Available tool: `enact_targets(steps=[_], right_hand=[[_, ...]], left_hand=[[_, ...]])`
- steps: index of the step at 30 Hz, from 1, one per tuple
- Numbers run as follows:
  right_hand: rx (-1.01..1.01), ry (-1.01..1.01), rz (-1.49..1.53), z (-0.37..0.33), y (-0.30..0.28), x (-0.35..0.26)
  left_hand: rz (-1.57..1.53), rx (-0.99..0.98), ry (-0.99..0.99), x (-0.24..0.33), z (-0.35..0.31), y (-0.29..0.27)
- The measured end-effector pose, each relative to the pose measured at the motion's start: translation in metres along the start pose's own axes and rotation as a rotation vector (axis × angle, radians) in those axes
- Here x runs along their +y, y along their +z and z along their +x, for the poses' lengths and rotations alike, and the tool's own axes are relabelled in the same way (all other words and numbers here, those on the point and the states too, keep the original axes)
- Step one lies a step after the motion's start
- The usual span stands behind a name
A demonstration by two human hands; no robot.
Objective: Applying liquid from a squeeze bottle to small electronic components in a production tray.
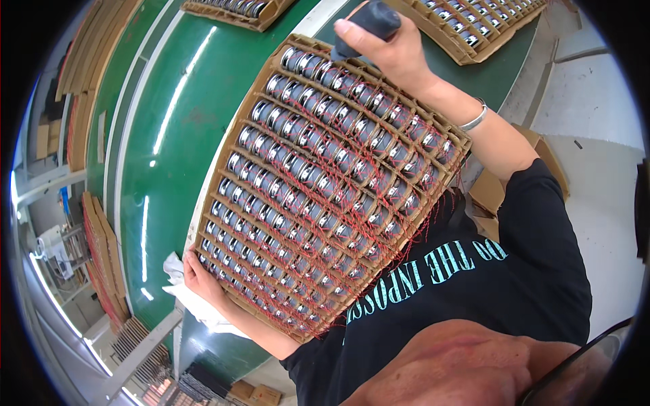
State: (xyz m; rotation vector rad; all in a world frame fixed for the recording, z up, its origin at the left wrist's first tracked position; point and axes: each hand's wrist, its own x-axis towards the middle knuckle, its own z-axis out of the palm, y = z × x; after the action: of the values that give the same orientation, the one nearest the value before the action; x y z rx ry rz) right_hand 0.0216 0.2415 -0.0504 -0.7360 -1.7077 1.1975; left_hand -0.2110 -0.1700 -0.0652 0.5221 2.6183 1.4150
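Note:
A large cardboard tray (236,128) with dividers lies tilted in front of me. Its rows hold grey cylindrical parts (292,123) with shiny metal rims, and thin red wires trail across them, thickest toward my body. At the tray's far right edge, my right hand (399,51) is wrapped round a dark grey, rounded block-like object (369,28); what kind it is I cannot make out. My left hand (203,281) grips the tray's left corner, with some fingers hidden by the edge. Beside that hand is crumpled white sheet material (196,308).
The green tabletop (176,115) extends left of the tray. Two more filled trays, one at the top middle (237,12) and one at the top right (474,27), stand beyond it. Flattened cardboard (101,257) leans at the left, and an open carton (542,162) sits at the right.

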Motion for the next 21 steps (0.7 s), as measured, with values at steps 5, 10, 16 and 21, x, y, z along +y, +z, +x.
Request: enact_targets(steps=[5,10,16,21], right_hand=[[-0.124,-0.131,0.094,0.002,0.003,0.017],[-0.114,-0.092,0.094,0.001,0.001,0.017],[-0.107,-0.103,0.131,0.002,0.001,0.019],[-0.125,-0.101,0.103,0.001,0.002,0.017]], left_hand=[[0.036,-0.005,0.009,0.002,0.002,0.000],[0.025,0.003,0.008,0.003,0.002,0.003],[-0.001,0.013,0.009,0.001,0.003,0.001],[-0.015,0.021,-0.007,-0.001,0.001,0.002]])
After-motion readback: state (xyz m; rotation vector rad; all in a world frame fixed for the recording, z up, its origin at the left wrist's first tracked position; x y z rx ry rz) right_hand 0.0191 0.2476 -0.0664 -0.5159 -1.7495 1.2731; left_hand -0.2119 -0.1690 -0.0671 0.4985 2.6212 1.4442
